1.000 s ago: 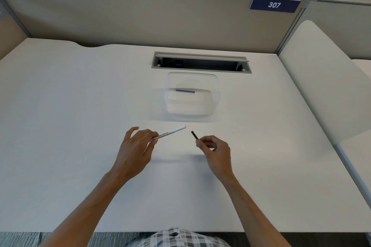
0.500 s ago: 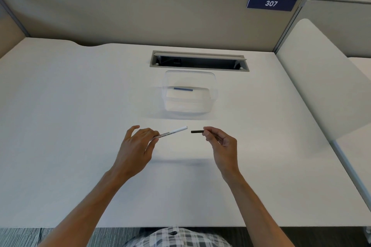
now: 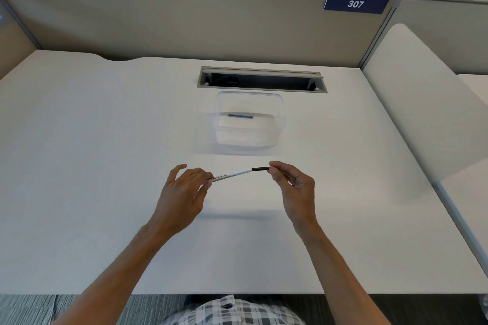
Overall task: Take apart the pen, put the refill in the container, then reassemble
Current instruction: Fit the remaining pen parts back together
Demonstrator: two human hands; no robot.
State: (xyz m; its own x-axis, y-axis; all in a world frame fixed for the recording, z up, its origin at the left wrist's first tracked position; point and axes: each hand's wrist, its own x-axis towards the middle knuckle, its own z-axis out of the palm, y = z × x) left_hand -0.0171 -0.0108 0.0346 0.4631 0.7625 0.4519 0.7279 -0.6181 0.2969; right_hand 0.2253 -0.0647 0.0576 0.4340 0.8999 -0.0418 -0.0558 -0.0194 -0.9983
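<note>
While the desk [image 3: 79,166] spreads white beneath both arms, the work sits just above it, between my hands. Beyond them stands the clear container [image 3: 249,137], near the cable slot [image 3: 261,80] by the partition [image 3: 184,21]; a short blue refill [image 3: 240,115] lies inside, so that step looks done and reassembly is in hand.

Left hand [image 3: 182,192]: thumb and fingers curled round the rear of the white barrel [image 3: 232,174], little finger lifted clear. Barrel's long axis runs left to right, rising slightly toward the right, open end pointing at my other hand.

Right hand [image 3: 293,185]: thumb and forefinger pinched narrow on the black tip [image 3: 261,169]. Tip lies on nearly the same line as the barrel, its near end meeting the barrel's mouth. Cannot tell whether it is already seated or only touching.

Judgement: the coming move turns on that shared axis. Tip lies left of my right fingers, barrel right of my left fingers, the join midway, neither hand clearly nearer. Press or twist along the line; any tilt and the tip could bind or slip from the pinch. Both parts are off the desk, well short of the container.
</note>
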